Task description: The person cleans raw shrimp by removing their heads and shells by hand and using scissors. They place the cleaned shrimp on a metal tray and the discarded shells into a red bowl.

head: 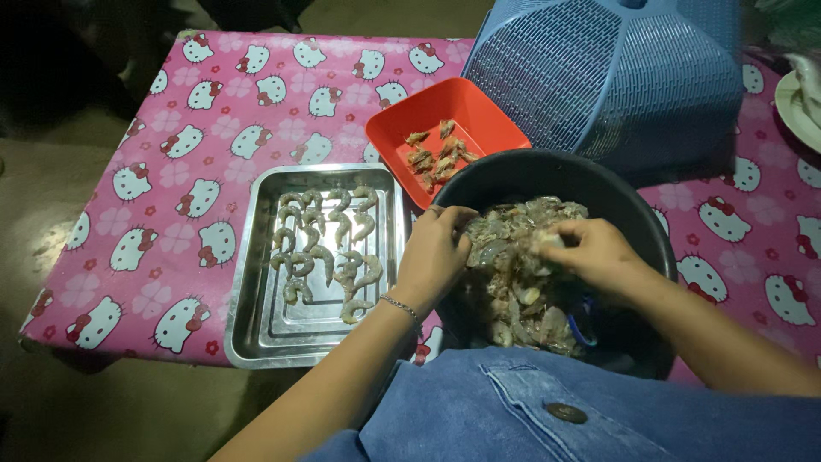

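Observation:
A black bowl (599, 184) full of raw grey shrimp (517, 282) stands at the table's near edge. Both hands are inside it. My left hand (436, 252) rests on the heap at the bowl's left rim, fingers curled on a shrimp. My right hand (590, 252) pinches a pale shrimp at the middle of the heap. Left of the bowl, a steel tray (256, 334) holds several peeled shrimp (329, 248) in rows. Behind the bowl, a red square dish (479, 111) holds shrimp heads and shells (438, 152).
A pink cartoon-cat tablecloth (188, 154) covers the table. A blue lattice plastic basket (616, 68) lies tipped at the back right. A white plate (800, 107) sits at the far right edge. My blue denim lap (547, 411) is below the bowl.

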